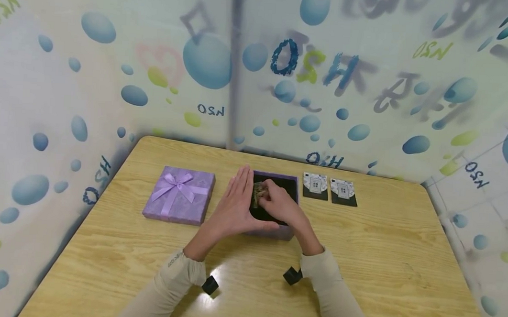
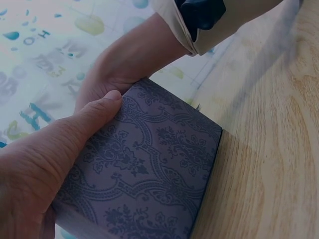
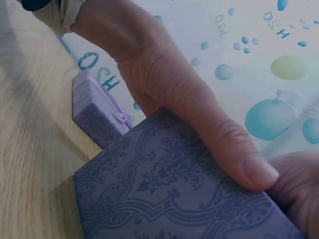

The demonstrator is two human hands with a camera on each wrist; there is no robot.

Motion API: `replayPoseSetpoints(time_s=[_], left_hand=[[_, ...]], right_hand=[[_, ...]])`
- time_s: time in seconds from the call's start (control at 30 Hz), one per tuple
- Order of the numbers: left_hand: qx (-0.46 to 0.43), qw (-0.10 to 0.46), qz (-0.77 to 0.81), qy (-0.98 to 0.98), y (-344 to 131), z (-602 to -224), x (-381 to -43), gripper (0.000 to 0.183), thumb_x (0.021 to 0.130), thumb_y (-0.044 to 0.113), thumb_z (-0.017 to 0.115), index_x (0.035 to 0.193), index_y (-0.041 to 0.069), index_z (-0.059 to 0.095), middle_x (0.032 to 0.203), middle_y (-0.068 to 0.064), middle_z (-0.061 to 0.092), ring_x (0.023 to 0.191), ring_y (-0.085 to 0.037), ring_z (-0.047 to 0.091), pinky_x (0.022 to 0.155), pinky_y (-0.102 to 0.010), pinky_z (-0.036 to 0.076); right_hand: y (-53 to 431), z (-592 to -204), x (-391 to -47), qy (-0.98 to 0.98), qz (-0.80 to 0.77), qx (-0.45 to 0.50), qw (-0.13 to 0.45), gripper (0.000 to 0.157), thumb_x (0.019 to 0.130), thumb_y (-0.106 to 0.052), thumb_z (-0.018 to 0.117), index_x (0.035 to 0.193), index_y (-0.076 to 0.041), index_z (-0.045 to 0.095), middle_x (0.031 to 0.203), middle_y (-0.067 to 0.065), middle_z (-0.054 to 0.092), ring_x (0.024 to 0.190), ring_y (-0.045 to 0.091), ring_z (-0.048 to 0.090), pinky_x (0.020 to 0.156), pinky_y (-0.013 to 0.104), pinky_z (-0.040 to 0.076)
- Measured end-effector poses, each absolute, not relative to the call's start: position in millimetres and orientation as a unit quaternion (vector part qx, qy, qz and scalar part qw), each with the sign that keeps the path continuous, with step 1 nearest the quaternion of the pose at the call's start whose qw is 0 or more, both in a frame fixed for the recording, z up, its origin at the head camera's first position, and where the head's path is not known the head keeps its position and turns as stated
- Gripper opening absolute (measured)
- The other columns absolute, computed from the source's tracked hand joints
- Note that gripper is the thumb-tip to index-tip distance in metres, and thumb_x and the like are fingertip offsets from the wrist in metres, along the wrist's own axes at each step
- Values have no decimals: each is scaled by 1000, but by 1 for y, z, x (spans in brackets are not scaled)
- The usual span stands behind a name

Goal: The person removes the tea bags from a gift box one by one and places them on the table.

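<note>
A purple patterned box (image 1: pixel 271 232) without its lid stands mid-table; its inside is black. My left hand (image 1: pixel 233 210) lies along the box's left side with straight fingers, its thumb stretched across the front rim. In the left wrist view that thumb (image 2: pixel 94 113) rests at the top edge of the box's front wall (image 2: pixel 149 154). My right hand (image 1: pixel 281 204) reaches into the box, fingers curled on a small gold-and-dark patterned item (image 1: pixel 257 195). What kind of item it is I cannot tell. Both wrist views hide the box's inside.
The purple lid (image 1: pixel 179 196) with a ribbon bow lies left of the box. Two black-and-white printed packets, a nearer left one (image 1: pixel 315 185) and a right one (image 1: pixel 343 192), lie right of it. A patterned curtain (image 1: pixel 258 82) hangs behind the wooden table (image 1: pixel 386 261).
</note>
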State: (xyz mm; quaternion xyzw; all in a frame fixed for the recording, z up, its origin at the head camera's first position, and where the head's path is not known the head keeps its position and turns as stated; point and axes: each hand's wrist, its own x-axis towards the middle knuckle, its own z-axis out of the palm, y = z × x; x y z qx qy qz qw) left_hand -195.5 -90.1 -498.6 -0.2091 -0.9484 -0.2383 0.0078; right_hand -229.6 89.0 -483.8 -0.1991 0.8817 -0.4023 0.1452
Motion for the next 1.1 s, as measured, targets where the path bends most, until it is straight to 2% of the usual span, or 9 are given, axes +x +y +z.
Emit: replayPoseSetpoints(time_s=[0.23, 0.37, 0.47, 0.63, 0.77, 0.9, 1.1], left_hand=[[-212, 13, -227, -951, -89, -498, -197, 151, 69, 96, 61, 162, 8, -20, 172, -8, -22, 162, -29, -8, 130, -48, 4], [-208, 8, -229, -951, -89, -497, -198, 152, 68, 98, 60, 162, 9, -20, 172, -8, -22, 161, -27, -12, 130, -47, 2], [-206, 5, -237, -949, -89, -497, -197, 153, 67, 99, 59, 162, 10, -20, 172, -7, -23, 161, -24, -15, 130, -46, 1], [-204, 7, -239, -949, -90, -499, -195, 154, 65, 100, 58, 163, 9, -19, 172, -8, -21, 162, -26, -11, 130, -46, 2], [-202, 9, -243, -949, -90, -501, -194, 154, 65, 101, 57, 163, 9, -18, 173, -8, -19, 162, -27, -8, 130, -46, 3], [-197, 10, -244, -950, -89, -501, -194, 155, 63, 102, 57, 164, 9, -17, 173, -8, -18, 162, -27, -7, 130, -45, 3], [-196, 5, -238, -951, -89, -501, -194, 156, 63, 102, 57, 164, 10, -18, 173, -7, -18, 162, -27, -7, 130, -45, 4]], right_hand=[[94, -479, -232, 857, -448, -196, 159, 35, 104, -10, 58, 135, 4, 52, 87, 10, 68, 71, 20, 61, 69, 34, 52], [102, -472, -233, 842, -477, -196, 161, 33, 105, -10, 58, 134, 4, 51, 93, 14, 69, 78, 31, 66, 76, 43, 58], [109, -464, -232, 830, -495, -202, 161, 29, 106, -10, 57, 131, 4, 51, 91, 15, 68, 79, 32, 64, 76, 44, 57], [123, -453, -231, 820, -515, -193, 158, 21, 107, -11, 57, 122, 1, 49, 82, 9, 58, 73, 24, 55, 71, 37, 49], [135, -447, -231, 821, -521, -180, 148, 23, 107, -12, 57, 125, 1, 49, 83, 8, 59, 74, 24, 55, 71, 37, 49], [144, -442, -232, 826, -521, -162, 138, 34, 107, -13, 57, 137, 1, 48, 94, 11, 67, 78, 24, 58, 77, 38, 52], [152, -441, -234, 836, -513, -142, 136, 37, 108, -17, 58, 137, 3, 49, 101, 14, 68, 79, 23, 56, 77, 38, 50]])
